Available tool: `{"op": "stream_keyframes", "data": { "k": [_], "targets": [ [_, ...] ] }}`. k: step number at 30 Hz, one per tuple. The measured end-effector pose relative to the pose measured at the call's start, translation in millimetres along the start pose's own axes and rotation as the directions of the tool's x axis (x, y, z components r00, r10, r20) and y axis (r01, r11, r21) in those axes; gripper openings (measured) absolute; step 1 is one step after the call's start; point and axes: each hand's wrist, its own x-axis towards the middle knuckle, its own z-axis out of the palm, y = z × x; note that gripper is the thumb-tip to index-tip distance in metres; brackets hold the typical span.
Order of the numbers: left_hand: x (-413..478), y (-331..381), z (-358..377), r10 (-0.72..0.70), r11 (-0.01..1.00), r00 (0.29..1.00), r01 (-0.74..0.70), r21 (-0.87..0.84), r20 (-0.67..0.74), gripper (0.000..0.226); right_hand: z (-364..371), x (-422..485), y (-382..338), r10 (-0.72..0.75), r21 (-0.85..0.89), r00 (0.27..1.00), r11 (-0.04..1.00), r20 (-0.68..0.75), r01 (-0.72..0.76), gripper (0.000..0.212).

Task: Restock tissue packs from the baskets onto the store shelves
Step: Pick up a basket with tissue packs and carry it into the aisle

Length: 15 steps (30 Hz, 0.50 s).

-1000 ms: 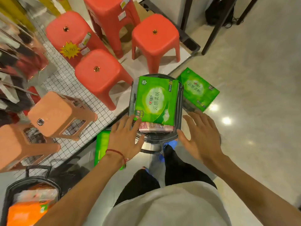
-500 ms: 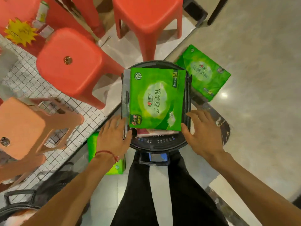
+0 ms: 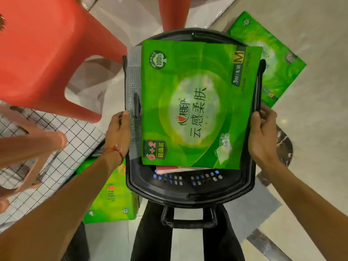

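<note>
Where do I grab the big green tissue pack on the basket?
Take the tissue pack by its left and right edges, from both sides at once. It lies flat across the basket, wide and probably soft; one-sided, it would likely sag.

The top pack (image 3: 197, 102) lies in the basket (image 3: 188, 187), over another item (image 3: 169, 168). The left hand (image 3: 118, 130) grips the basket's left side, and the right hand (image 3: 261, 134) grips its right. On the floor (image 3: 310, 166), a far pack (image 3: 278, 72) lies behind-right, a near pack (image 3: 113, 194) front-left, and a stool (image 3: 47, 53) stands behind-left.

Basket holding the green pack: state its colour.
The basket is black, clearest in the head view.
</note>
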Motion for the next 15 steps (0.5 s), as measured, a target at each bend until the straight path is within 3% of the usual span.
{"op": "stream_keyframes", "data": {
  "k": [3,7,10,15],
  "targets": [
    [8.3,2.4,10.0,0.017,1.0,1.0,-0.016,-0.025,0.019,0.038,7.5,14.6,5.9,0.085,0.107,0.995,0.99,0.057,-0.091,0.052],
    [7.6,9.0,16.5,-0.026,0.996,1.0,0.027,-0.089,0.015,0.053,6.3,25.0,10.9,0.105,0.136,0.992,0.984,0.073,-0.114,0.07],
    [5.0,12.5,15.9,-0.036,0.996,0.999,0.037,-0.081,0.011,0.055,3.2,28.3,13.9,0.116,0.123,0.989,0.984,0.092,-0.127,0.055],
    [-11.8,17.2,11.4,0.008,0.999,0.999,-0.006,-0.049,0.053,0.056,-6.0,19.9,24.9,0.103,0.114,0.989,0.987,0.105,-0.115,0.061]
  ]
}}
